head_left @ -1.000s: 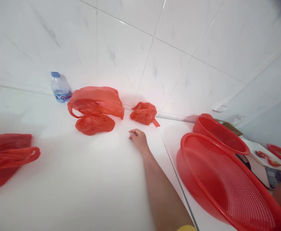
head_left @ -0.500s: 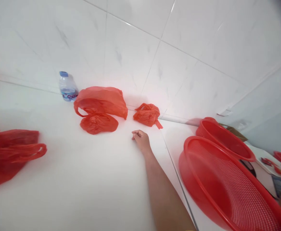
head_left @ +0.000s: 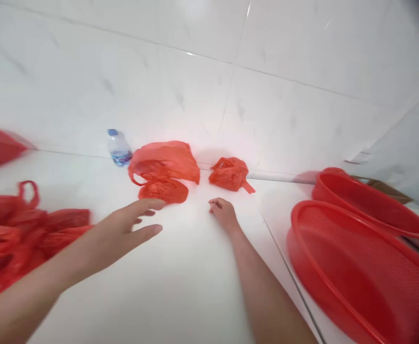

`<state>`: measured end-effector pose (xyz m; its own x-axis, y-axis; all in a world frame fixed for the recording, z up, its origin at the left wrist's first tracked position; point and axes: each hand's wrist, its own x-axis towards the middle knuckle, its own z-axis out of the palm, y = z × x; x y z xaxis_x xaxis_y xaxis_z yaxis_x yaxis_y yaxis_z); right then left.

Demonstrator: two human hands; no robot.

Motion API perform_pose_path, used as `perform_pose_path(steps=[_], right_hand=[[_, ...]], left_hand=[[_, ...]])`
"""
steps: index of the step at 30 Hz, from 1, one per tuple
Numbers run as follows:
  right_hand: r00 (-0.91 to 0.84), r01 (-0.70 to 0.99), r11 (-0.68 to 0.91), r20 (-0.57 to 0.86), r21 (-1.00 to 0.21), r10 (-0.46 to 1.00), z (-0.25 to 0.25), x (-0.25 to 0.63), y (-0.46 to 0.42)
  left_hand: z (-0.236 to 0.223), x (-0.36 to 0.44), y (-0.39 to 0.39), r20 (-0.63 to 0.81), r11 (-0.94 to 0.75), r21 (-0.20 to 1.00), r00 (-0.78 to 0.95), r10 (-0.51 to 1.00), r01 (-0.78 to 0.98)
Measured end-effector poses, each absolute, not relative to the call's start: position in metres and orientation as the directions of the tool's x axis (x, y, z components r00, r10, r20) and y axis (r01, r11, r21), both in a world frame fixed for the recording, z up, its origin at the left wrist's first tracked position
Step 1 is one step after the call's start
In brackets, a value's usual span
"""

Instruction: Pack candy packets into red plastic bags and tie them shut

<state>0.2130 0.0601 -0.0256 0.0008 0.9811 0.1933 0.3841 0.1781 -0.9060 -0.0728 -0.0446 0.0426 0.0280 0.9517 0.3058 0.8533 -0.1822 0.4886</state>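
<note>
My left hand stretches over the white counter with fingers spread and nothing in it, its fingertips close to a flat red plastic bag. Behind that bag lies a larger red bag with a loop handle. My right hand rests on the counter with its fingers curled in; whether anything is in them is hidden. A small knotted red bag sits just beyond it by the wall.
A small water bottle stands against the tiled wall. A heap of red bags lies at the left. Two red perforated baskets stand at the right, one behind the other. A brown box shows behind them.
My left hand has come into view from the lower left, reaching toward the flat red bag. The view has shifted down and left. My right hand has stayed in place.
</note>
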Motion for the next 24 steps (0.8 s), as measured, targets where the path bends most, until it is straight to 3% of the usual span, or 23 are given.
perform_pose_path(steps=[3,8,10,15,20,24], right_hand=[[-0.007,0.379,0.182,0.193,-0.907,0.981,-0.027,0.213,0.060],[-0.027,0.429,0.213,0.223,-0.878,0.974,-0.027,0.213,0.058],[-0.037,0.472,0.239,0.252,-0.848,0.967,-0.026,0.211,0.056],[-0.029,0.584,0.338,0.397,-0.738,0.917,-0.018,0.193,0.045],[-0.092,0.667,0.544,0.669,-0.508,0.738,-0.012,0.161,0.032],[-0.031,0.692,0.439,0.584,-0.574,0.811,-0.019,0.149,0.031]], left_hand=[[0.048,-0.078,-0.022,0.267,-0.263,0.415,0.160,0.950,0.871],[0.019,-0.077,0.032,0.309,-0.009,0.516,-0.177,0.935,0.856],[0.006,-0.076,0.045,0.316,-0.012,0.527,-0.183,0.931,0.850],[-0.018,-0.062,0.045,0.352,-0.146,0.464,-0.031,0.935,0.874],[-0.025,-0.037,0.023,0.432,-0.355,0.383,0.175,0.885,0.853],[-0.021,-0.028,0.012,0.437,-0.475,0.324,0.316,0.842,0.818]])
